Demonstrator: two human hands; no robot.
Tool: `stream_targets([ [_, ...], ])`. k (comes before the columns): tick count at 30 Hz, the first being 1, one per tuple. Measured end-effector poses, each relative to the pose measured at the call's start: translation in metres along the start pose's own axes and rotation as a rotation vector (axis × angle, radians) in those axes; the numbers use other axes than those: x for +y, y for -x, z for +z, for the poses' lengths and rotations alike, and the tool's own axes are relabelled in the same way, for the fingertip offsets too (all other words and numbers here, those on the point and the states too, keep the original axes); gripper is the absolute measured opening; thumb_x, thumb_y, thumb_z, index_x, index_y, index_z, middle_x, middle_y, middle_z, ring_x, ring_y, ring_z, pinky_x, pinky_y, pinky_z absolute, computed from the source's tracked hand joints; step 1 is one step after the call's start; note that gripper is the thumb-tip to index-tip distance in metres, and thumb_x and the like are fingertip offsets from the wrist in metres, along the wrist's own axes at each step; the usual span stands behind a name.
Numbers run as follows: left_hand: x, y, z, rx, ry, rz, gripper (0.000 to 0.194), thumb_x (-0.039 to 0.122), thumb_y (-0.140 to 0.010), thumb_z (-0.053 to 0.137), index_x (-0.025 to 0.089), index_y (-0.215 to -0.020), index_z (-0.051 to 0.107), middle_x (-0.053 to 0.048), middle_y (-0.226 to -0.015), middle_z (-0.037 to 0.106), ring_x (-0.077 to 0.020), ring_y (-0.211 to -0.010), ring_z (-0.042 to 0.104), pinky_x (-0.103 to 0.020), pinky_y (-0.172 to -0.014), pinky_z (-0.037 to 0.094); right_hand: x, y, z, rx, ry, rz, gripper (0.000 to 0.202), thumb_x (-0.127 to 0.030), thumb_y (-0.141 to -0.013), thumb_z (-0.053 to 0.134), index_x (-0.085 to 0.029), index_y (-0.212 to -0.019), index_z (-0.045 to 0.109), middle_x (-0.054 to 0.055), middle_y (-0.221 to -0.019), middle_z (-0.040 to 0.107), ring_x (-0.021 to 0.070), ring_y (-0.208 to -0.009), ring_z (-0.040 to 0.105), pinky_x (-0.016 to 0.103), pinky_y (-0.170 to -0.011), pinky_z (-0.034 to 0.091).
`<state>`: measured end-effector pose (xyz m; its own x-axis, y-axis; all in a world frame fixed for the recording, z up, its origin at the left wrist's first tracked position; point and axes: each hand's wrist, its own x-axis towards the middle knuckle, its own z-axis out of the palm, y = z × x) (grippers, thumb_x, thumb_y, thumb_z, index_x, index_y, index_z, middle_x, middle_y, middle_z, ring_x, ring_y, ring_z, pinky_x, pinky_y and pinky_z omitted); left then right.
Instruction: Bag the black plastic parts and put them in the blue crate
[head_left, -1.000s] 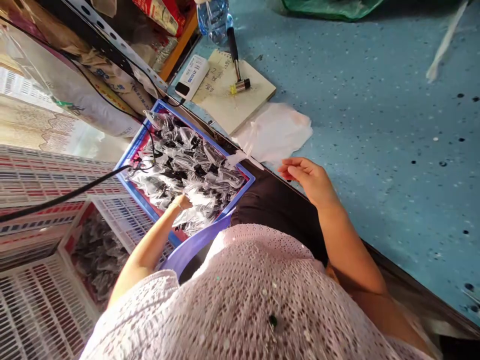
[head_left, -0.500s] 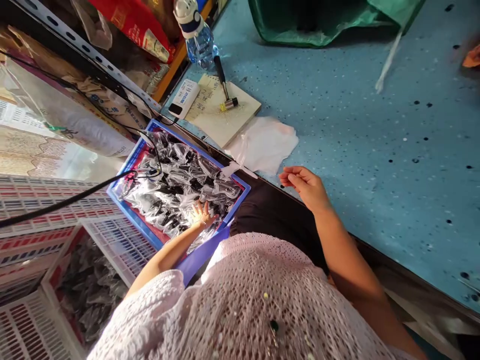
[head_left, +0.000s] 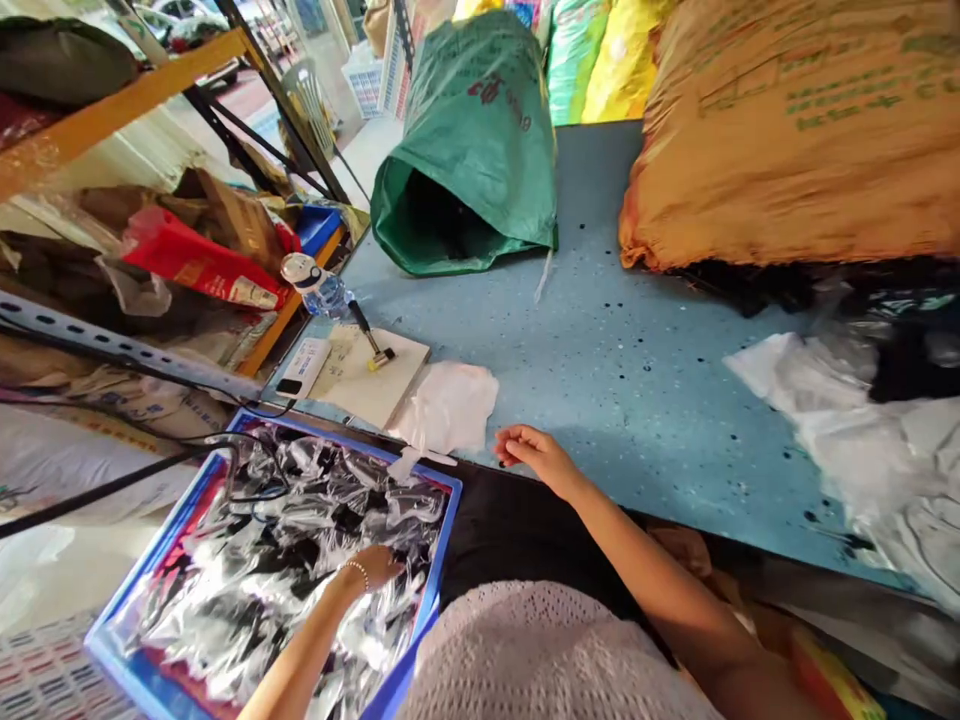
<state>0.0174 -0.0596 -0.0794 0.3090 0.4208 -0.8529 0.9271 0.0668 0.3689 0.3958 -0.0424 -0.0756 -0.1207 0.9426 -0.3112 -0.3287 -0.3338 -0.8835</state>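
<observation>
Since a second ago the view has been lifted, while the left hand (head_left: 375, 568) has been kept down among the clear packets (head_left: 300, 520) in the blue crate (head_left: 442, 530), its grip hidden, and the right hand (head_left: 536, 455) is rested loosely curled and empty at the blue table's (head_left: 637, 400) edge.

View raised since the earlier frames: green sack (head_left: 480, 140) and orange sack (head_left: 787, 130) now visible. Left hand (head_left: 375, 568) has shifted nearer the blue crate (head_left: 442, 560) edge, among the clear packets (head_left: 300, 530).
</observation>
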Motion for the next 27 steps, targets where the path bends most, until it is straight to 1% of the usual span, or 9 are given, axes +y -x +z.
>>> stream_targets([
  [2,0.039,0.007,-0.035,-0.032,0.045,0.099,0.046,0.072,-0.079,0.055,0.026,-0.077,0.064,-0.008,-0.073,0.069,-0.0360,-0.075,0.074,-0.051,-0.072,0.056,-0.003,0.004,-0.008,0.021,0.004,0.025,0.043,-0.055,-0.084,0.076,-0.019,-0.107,0.072,0.009,-0.099,0.076,0.0205,-0.088,0.072,0.040,-0.084,0.059],
  [4,0.088,0.011,-0.071,-0.017,0.148,0.297,0.043,0.062,-0.092,0.051,0.027,-0.111,0.067,-0.008,-0.096,0.075,-0.0266,-0.085,0.075,-0.041,-0.079,0.059,-0.007,0.008,-0.020,0.052,0.019,0.032,0.039,-0.053,-0.085,0.075,-0.021,-0.107,0.072,0.008,-0.101,0.076,0.0204,-0.088,0.072,0.040,-0.085,0.059],
  [7,0.168,-0.002,-0.125,0.211,0.202,0.592,0.048,0.055,-0.096,0.056,0.024,-0.132,0.061,-0.010,-0.113,0.074,-0.0220,-0.092,0.073,-0.036,-0.085,0.059,-0.015,0.011,-0.045,0.110,0.037,0.026,0.035,-0.050,-0.084,0.075,-0.023,-0.106,0.072,0.008,-0.101,0.076,0.0212,-0.087,0.072,0.041,-0.085,0.060],
  [11,0.259,-0.071,-0.182,0.451,0.079,0.768,0.044,0.051,-0.095,0.057,0.020,-0.126,0.065,-0.012,-0.116,0.073,-0.0247,-0.102,0.072,-0.040,-0.093,0.058,-0.049,0.000,-0.103,0.264,0.259,-0.055,0.029,-0.039,-0.090,0.066,-0.021,-0.111,0.071,0.009,-0.105,0.076,0.0210,-0.090,0.072,0.041,-0.086,0.059],
  [16,0.338,-0.176,-0.227,0.555,-0.131,0.698,0.039,0.031,-0.083,0.067,0.016,-0.120,0.068,-0.015,-0.128,0.068,-0.0302,-0.119,0.065,-0.045,-0.106,0.051,-0.145,-0.020,-0.229,0.780,0.949,-0.117,0.033,-0.019,-0.088,0.060,-0.014,-0.119,0.070,0.016,-0.127,0.068,0.0257,-0.118,0.065,0.044,-0.105,0.051],
  [19,0.359,-0.213,-0.259,0.706,-0.100,0.615,0.045,0.020,-0.081,0.067,0.011,-0.125,0.062,-0.020,-0.133,0.061,-0.0339,-0.136,0.052,-0.049,-0.121,0.035,-0.198,-0.024,-0.291,0.942,1.037,-0.088,0.041,-0.013,-0.083,0.059,-0.004,-0.122,0.067,0.028,-0.137,0.058,0.0369,-0.136,0.051,0.056,-0.117,0.035],
  [21,0.361,-0.227,-0.286,0.853,-0.026,0.529,0.054,0.019,-0.083,0.066,0.008,-0.134,0.053,-0.025,-0.142,0.052,-0.0362,-0.144,0.042,-0.052,-0.123,0.028,-0.214,-0.028,-0.312,0.921,1.060,-0.075,0.037,-0.015,-0.083,0.059,-0.004,-0.117,0.069,0.028,-0.128,0.064,0.0382,-0.128,0.058,0.057,-0.113,0.040],
  [25,0.342,-0.242,-0.350,1.365,0.372,0.189,0.081,0.028,-0.085,0.072,0.007,-0.150,0.028,-0.030,-0.159,0.023,-0.0390,-0.153,0.021,-0.058,-0.123,0.022,-0.191,-0.049,-0.308,0.650,0.999,-0.135,0.032,-0.033,-0.089,0.059,-0.016,-0.114,0.071,0.016,-0.115,0.074,0.0302,-0.106,0.070,0.047,-0.098,0.053],
  [27,0.325,-0.246,-0.384,1.500,0.663,0.056,0.092,0.029,-0.084,0.073,0.008,-0.154,0.016,-0.030,-0.162,0.010,-0.0408,-0.154,0.014,-0.060,-0.123,0.020,-0.163,-0.066,-0.293,0.510,0.932,-0.136,0.036,-0.041,-0.089,0.059,-0.020,-0.116,0.070,0.013,-0.115,0.074,0.0285,-0.101,0.072,0.044,-0.092,0.056],
])
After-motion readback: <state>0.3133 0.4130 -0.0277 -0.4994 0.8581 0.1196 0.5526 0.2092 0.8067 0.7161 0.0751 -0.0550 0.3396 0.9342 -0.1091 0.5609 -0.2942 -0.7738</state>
